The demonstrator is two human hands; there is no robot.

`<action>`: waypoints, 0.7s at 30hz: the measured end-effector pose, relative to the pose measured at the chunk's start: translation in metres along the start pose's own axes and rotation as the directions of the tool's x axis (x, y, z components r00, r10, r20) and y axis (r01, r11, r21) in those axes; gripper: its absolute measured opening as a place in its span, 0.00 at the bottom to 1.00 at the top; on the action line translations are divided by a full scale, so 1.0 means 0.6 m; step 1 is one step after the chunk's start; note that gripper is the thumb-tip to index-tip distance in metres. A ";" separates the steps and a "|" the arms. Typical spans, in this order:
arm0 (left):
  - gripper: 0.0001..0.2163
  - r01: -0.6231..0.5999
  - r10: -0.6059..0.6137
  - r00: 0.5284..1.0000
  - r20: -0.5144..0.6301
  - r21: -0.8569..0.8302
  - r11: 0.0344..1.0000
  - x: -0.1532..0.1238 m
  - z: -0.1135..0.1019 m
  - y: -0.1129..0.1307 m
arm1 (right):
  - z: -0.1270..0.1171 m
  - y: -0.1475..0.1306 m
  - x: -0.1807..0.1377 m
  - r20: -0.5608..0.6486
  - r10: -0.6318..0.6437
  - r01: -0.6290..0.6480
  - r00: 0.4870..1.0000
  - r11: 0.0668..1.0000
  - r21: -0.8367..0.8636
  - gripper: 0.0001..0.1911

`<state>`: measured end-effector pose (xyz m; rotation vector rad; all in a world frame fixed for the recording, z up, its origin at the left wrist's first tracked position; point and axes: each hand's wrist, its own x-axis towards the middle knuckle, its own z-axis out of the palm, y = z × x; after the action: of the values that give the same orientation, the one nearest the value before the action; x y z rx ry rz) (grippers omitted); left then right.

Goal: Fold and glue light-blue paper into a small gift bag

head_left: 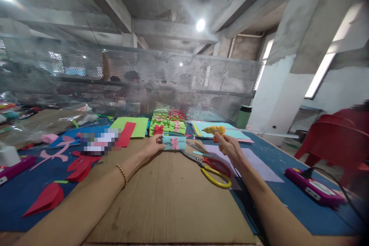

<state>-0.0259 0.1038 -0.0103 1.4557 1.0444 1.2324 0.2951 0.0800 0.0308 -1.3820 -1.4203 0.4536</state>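
My left hand (155,145) pinches the left end of a light blue folded paper piece (180,143) that bears a pink paper bow (174,143). My right hand (230,147) is wrapped round the grip of a yellow hot glue gun (213,129), its nozzle pointing left toward the blue piece but apart from it. Between the hands lies a pair of scissors (215,171) with one red and one yellow handle loop, blades toward the blue piece. Just behind stand several small green paper bags (159,125) with bows and handles.
Brown cardboard (170,200) covers the table's middle. Red paper cutouts (46,200) lie left; lilac paper (253,163) lies right. A purple power strip (314,188) with a black cord sits far right. A green bottle (245,117) stands behind, before a perforated metal screen (173,80).
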 end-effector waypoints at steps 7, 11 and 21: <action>0.28 0.029 -0.029 0.999 -0.033 0.002 1.000 0.002 0.001 -0.002 | 0.003 0.009 0.006 0.019 0.001 -0.001 1.000 1.000 -0.025 0.35; 0.27 0.029 -0.029 0.999 -0.026 -0.017 0.999 0.001 0.002 0.000 | 0.003 0.008 0.004 0.022 0.001 0.000 1.000 0.999 -0.039 0.34; 0.30 0.017 -0.016 1.000 0.004 -0.063 0.998 0.007 -0.002 -0.012 | 0.004 0.004 0.004 0.007 -0.017 0.018 1.000 0.997 -0.070 0.35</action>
<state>-0.0270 0.1096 -0.0162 1.3982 1.0047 1.2397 0.2949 0.0837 0.0289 -1.4242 -1.4652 0.4004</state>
